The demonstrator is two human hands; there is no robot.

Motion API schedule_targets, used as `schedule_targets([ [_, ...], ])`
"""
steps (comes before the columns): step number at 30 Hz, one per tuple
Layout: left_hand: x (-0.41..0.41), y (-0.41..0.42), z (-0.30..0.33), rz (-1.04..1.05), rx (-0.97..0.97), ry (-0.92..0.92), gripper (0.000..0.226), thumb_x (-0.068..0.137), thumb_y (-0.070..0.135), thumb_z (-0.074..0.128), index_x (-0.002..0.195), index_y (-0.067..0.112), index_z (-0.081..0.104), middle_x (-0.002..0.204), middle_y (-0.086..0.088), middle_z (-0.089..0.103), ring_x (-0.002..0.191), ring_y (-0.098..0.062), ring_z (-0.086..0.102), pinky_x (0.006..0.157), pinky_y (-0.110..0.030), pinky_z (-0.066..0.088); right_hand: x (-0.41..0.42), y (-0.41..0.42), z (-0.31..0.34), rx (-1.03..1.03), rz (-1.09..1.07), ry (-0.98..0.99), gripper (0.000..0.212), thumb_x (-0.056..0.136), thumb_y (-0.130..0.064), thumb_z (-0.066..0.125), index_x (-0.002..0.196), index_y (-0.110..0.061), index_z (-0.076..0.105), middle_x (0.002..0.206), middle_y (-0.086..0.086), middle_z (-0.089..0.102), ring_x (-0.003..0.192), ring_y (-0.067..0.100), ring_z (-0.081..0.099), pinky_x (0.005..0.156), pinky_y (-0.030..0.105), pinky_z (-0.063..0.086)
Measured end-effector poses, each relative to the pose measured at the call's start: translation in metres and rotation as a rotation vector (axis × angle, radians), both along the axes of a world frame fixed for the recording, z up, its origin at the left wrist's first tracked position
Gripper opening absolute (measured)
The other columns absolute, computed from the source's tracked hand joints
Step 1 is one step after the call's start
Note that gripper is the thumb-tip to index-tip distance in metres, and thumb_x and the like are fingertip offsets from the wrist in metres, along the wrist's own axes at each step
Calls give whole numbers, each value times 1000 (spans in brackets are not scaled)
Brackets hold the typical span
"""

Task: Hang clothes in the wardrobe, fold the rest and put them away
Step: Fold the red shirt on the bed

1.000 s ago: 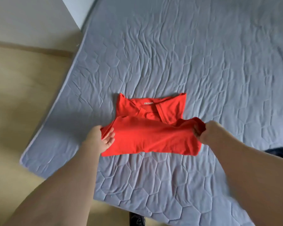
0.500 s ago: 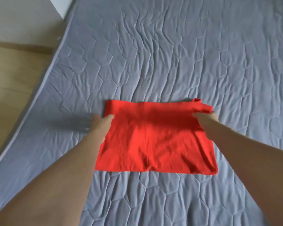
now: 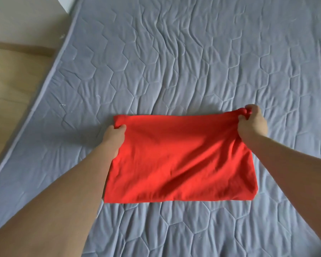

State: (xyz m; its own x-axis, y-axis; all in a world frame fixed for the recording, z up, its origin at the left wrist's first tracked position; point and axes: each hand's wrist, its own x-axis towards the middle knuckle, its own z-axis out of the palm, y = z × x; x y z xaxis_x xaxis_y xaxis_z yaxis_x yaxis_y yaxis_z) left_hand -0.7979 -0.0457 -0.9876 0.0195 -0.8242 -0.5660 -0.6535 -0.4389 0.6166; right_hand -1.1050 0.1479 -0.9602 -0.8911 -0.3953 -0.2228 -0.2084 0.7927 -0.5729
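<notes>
Folded bright red cotton-looking garment (image 3: pixel 178 162) lies flat on the grey quilted mattress cover (image 3: pixel 193 62), centre of frame & slightly below the middle, as a rough rectangle w/ its near edge toward the bottom of the frame. Left hand (image 3: pixel 114 135) pinches the far-left corner, thumb on top, fingers curled under the cloth. Right hand (image 3: pixel 251 125) grips the far-right corner, fabric bunched into a small knot between thumb & fingers. Both are clenched on the cloth, neither released.

Handling, as a guess: light, thin, fully limp knit, so no stiffness to rely on. It'll sag between grip points & carries soft diagonal wrinkles across the middle. Not fragile, not slippery; it drags a bit on the quilted surface, so lift rather than slide. Layers can shift apart if only the top one is pinched, so take all layers at once at the corners, or along the far edge. Right corner looks scrunched & prob needs smoothing before the next fold.

Tan wooden floor (image 3: pixel 11 86) shows at the left of the frame, past the mattress edge.
</notes>
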Motion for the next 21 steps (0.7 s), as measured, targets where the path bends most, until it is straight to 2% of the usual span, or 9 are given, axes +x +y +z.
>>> schedule_targets([
  [3, 2, -3, -1, 6, -61, -107, 40, 99, 30, 42, 123, 0, 51, 111, -13, 57, 95, -28, 53, 81, -34, 40, 2, -7, -1, 122, 214, 85, 52, 89, -9, 45, 139, -22, 35, 130, 16, 52, 118, 38, 48, 93, 42, 40],
  [5, 2, -1, 2, -3, -85, -127, 44, 100, 33, 38, 128, 0, 47, 119, -17, 55, 102, -31, 52, 85, -35, 38, 5, -16, -5, 201, 331, 75, 69, 83, -5, 43, 146, -25, 23, 147, 10, 34, 131, 35, 35, 105, 46, 32],
  [7, 5, -2, -2, 19, -66, -89, 48, 99, 39, 42, 128, 2, 49, 119, -17, 57, 97, -27, 53, 81, -32, 39, 8, -24, -7, 292, 461, 130, 69, 83, -14, 47, 146, -23, 21, 153, 6, 23, 140, 28, 20, 113, 51, 19],
  [10, 7, -2, -8, -17, 23, -8, 50, 94, 45, 52, 122, 5, 60, 114, -12, 63, 96, -24, 58, 85, -32, 45, 6, -27, -17, 573, 789, 271, 57, 91, -41, 44, 142, -19, 31, 146, 7, 35, 139, 25, 24, 113, 56, 7],
  [13, 6, -2, -3, -96, -23, -80, 47, 98, 42, 46, 114, 1, 63, 106, -18, 64, 91, -29, 58, 83, -35, 45, -3, -23, -18, 750, 923, 385, 48, 96, -50, 35, 129, -16, 45, 135, 7, 45, 128, 28, 39, 109, 46, 22],
  [16, 10, -10, 1, -42, -66, -152, 56, 100, 44, 37, 122, -3, 58, 119, -22, 60, 109, -38, 56, 96, -41, 45, -6, -31, -12, 727, 1001, 479, 43, 96, -46, 38, 121, -13, 50, 127, 8, 52, 123, 28, 44, 106, 39, 25],
  [19, 19, -7, -3, 40, 227, 46, 77, 78, 66, 61, 125, 5, 59, 117, -11, 64, 108, -31, 61, 99, -43, 46, -1, -46, -4, 720, 1017, 280, 49, 87, -37, 52, 128, -13, 42, 123, 10, 56, 120, 27, 49, 104, 36, 28],
  [20, 22, -3, -5, 31, 342, 100, 80, 66, 66, 72, 123, 9, 61, 113, -9, 68, 104, -28, 65, 98, -45, 47, -2, -48, 0, 757, 1023, 189, 52, 85, -33, 54, 130, -13, 40, 123, 10, 57, 117, 27, 52, 98, 33, 33],
  [21, 23, 3, -2, 5, 398, 140, 71, 66, 55, 78, 120, 11, 64, 108, -9, 71, 99, -27, 67, 98, -47, 48, -3, -49, 3, 796, 1032, 127, 53, 84, -28, 54, 132, -12, 40, 124, 10, 57, 115, 28, 54, 94, 31, 39],
])
